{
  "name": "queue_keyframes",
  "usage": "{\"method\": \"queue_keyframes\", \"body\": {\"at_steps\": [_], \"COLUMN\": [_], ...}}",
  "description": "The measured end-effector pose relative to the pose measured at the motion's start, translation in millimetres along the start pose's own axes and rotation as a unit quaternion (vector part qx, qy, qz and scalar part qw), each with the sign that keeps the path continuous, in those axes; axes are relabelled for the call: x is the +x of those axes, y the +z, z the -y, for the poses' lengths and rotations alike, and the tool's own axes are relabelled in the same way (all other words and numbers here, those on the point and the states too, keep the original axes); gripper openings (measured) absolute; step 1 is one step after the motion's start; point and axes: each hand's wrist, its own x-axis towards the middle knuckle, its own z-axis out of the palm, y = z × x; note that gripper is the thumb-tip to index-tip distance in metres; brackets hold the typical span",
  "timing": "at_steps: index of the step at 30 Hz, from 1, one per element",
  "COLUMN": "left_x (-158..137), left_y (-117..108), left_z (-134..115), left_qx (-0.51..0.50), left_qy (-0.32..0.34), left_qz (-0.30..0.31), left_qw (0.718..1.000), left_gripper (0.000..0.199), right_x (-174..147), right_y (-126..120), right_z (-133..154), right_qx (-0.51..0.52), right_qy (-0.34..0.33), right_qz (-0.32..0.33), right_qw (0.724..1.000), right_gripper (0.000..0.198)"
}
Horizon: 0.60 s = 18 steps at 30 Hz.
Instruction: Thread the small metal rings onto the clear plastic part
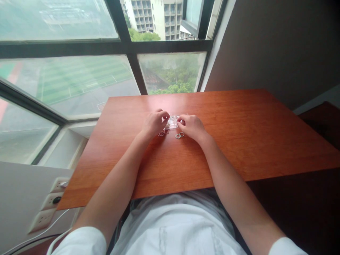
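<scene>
While both hands meet at the middle of the wooden table (pixel 239 134), a small clear plastic box (pixel 172 122) is pinched between the left hand (pixel 154 123) and the right hand (pixel 191 126), fingers closed on its ends. Four metal rings (pixel 171 134) lie just before it. Opening seems underway; a steady counter-pull is judged necessary next.

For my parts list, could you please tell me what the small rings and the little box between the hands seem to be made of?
The small silvery rings look like metal: thin, grey, faintly shiny. The little clear box looks like transparent glossy plastic, though too small to be sure.
</scene>
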Motion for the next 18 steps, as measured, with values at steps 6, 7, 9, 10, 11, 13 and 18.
{"method": "queue_keyframes", "body": {"at_steps": [6,7,9,10,11,13,18], "left_x": [-2.7,-3.2,-3.9,-4.2,-4.4,-4.7,-5.1], "left_y": [-6.2,-7.8,-9.9,-10.3,-10.3,-9.6,-7.5], "left_z": [-3.8,-4.8,-6.2,-6.4,-6.3,-5.4,-2.0], "left_qx": [0.008,0.015,0.03,0.037,0.042,0.048,0.043], "left_qy": [-0.019,-0.023,-0.033,-0.038,-0.042,-0.046,-0.038], "left_qz": [-0.022,-0.024,-0.018,-0.01,0.0,0.021,0.024], "left_qw": [1.0,0.999,0.999,0.999,0.998,0.998,0.998], "left_gripper": [0.02,0.02,0.02,0.021,0.021,0.021,0.023], "right_x": [0.0,0.0,-0.1,-0.2,-0.2,-0.4,-0.8], "right_y": [-0.8,-1.3,-2.4,-2.8,-3.2,-3.6,-4.3], "right_z": [-0.2,0.0,0.7,1.0,1.3,1.7,1.9], "right_qx": [0.005,0.004,0.002,0.002,0.002,0.002,0.0], "right_qy": [-0.004,-0.001,0.003,0.004,0.005,0.006,0.005], "right_qz": [-0.001,0.002,0.01,0.013,0.015,0.02,0.027], "right_qw": [1.0,1.0,1.0,1.0,1.0,1.0,1.0], "right_gripper": [0.02,0.02,0.02,0.021,0.021,0.021,0.022]}}
